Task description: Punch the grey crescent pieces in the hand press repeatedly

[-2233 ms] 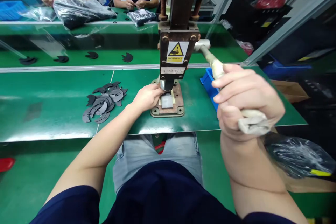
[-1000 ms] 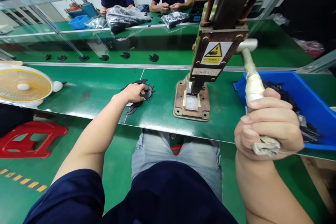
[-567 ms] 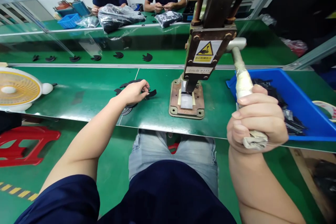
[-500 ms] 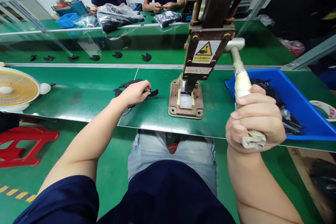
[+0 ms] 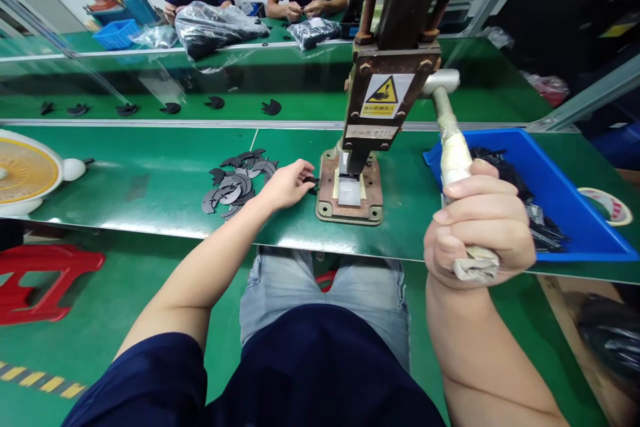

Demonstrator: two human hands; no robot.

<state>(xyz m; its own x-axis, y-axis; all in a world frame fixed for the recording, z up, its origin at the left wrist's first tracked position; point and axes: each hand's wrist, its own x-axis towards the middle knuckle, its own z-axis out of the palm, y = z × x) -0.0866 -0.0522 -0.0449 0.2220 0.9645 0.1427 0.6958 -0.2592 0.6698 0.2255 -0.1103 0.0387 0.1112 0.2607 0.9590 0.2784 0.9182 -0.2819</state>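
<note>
My left hand (image 5: pixel 289 185) is pinched on a dark curved plastic piece (image 5: pixel 311 181), just left of the base of the hand press (image 5: pixel 370 137). Fingers partly cover that piece. My right hand (image 5: pixel 483 227) is wrapped around the tape-covered lever handle (image 5: pixel 456 150), which slants down from the press's right side. A pale block (image 5: pixel 349 193) sits on the press base (image 5: pixel 327 197) below the ram. Behind my left wrist lies a loose pile of flat black crescent pieces (image 5: pixel 230 188).
To the right stand a blue bin (image 5: pixel 590 213) of dark parts and a tape roll (image 5: pixel 606 207). A fan (image 5: pixel 30 170) is at the left. Several black pieces (image 5: pixel 215 103) lie in a row beyond the rail. Two people sit across, near plastic bags (image 5: pixel 215 27).
My left hand has moved right, from the pile to the press base, carrying a dark piece. My right hand stays on the lever. The view has shifted slightly.
</note>
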